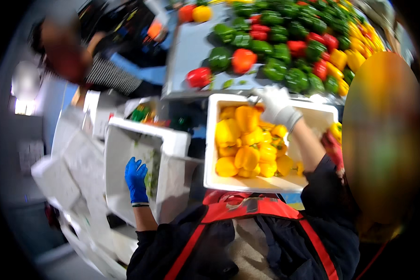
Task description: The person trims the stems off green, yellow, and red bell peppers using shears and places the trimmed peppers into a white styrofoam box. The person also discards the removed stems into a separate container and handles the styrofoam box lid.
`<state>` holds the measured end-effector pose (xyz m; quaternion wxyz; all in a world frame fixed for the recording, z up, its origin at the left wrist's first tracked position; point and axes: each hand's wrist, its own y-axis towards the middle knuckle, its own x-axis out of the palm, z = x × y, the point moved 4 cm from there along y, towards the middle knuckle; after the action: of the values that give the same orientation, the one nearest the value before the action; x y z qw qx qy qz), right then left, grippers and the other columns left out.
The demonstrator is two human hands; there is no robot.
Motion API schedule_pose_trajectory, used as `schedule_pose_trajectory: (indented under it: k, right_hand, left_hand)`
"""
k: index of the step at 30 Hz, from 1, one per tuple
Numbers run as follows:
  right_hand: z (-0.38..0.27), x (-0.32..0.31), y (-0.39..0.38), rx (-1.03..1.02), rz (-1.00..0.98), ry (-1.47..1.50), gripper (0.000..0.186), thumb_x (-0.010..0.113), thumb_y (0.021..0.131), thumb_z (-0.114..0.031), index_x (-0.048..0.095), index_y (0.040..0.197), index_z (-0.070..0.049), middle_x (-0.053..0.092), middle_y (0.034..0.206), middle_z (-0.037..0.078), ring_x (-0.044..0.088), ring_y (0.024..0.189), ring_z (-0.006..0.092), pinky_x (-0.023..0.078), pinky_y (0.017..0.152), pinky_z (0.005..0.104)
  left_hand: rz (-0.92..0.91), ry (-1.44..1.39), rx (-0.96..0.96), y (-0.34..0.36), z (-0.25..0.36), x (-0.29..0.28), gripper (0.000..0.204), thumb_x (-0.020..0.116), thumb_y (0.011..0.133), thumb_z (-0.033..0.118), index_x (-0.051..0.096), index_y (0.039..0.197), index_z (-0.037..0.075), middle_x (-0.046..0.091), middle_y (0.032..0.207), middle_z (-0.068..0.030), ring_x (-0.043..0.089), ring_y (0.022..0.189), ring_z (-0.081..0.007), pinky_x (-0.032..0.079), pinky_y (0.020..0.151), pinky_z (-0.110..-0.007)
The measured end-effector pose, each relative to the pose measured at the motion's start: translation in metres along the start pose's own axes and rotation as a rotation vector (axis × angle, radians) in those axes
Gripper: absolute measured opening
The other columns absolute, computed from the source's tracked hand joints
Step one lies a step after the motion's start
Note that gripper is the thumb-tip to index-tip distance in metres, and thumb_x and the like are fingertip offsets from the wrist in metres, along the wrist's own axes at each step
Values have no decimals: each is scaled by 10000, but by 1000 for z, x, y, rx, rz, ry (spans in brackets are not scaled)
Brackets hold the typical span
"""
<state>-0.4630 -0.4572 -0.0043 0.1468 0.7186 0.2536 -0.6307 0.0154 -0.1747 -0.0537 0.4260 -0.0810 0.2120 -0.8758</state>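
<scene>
Sorting table (186, 60) bearing loose green, red and yellow peppers (284, 46). Right hand (276, 105), white-gloved, is pinching small metal snips (253, 99) over white foam box of yellow peppers (212, 140). Left hand (136, 179), blue-gloved, fingers spread, is resting on empty white foam box (119, 158).

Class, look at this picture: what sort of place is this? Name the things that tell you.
Probably a produce packing or sorting room. A sorting table is heaped with green, red and yellow peppers, a white foam box holds yellow peppers, and the hands wear gloves.

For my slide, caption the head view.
White-gloved right hand over a box of yellow peppers; blue-gloved left hand hangs aside.
</scene>
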Motion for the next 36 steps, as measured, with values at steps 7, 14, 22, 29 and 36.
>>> schedule_pose_trajectory:
  k: [7, 14, 22, 29, 36]
  right_hand:
    - [21, 51, 108, 38, -208, 43, 721, 670, 652, -244, 492, 1345, -165, 603, 1203, 149, 567, 1150, 333, 472, 921, 436]
    - [-8, 67, 125, 113, -149, -111, 628, 680, 705, -364, 545, 1288, -172, 577, 1231, 127, 532, 1186, 323, 431, 945, 477]
    - [-196, 45, 93, -406, 158, 221, 537, 704, 730, -244, 559, 1231, -118, 583, 1177, 141, 530, 1145, 340, 437, 943, 464]
    - [-331, 134, 122, -170, -115, 352, 886, 738, 702, -331, 283, 1443, -159, 437, 1361, 213, 473, 1219, 427, 437, 979, 481]
    - [-330, 200, 170, 59, -281, 307, 498, 617, 736, -264, 566, 1203, -99, 659, 1095, 206, 629, 1041, 362, 487, 917, 406]
  left_hand:
    - [545, 332, -107, -119, -84, -195, 453, 694, 846, 227, 556, 1258, 100, 605, 1047, -69, 569, 861, -172, 486, 727, -319]
    - [890, 761, -21, -166, -162, -309, 690, 786, 731, 222, 489, 1291, -51, 538, 1242, -270, 524, 1159, -374, 397, 1007, -411]
    - [867, 331, -250, -144, -224, -365, 932, 845, 691, 232, 321, 1409, -48, 493, 1323, -235, 510, 1186, -319, 405, 1010, -400]
    - [459, -62, -216, -117, -247, -369, 620, 756, 727, 72, 494, 1283, -9, 632, 1132, -158, 635, 975, -288, 526, 839, -376]
    - [522, 33, -210, -125, -230, -351, 595, 644, 692, -35, 494, 1267, 3, 638, 1109, -134, 636, 970, -282, 521, 837, -364]
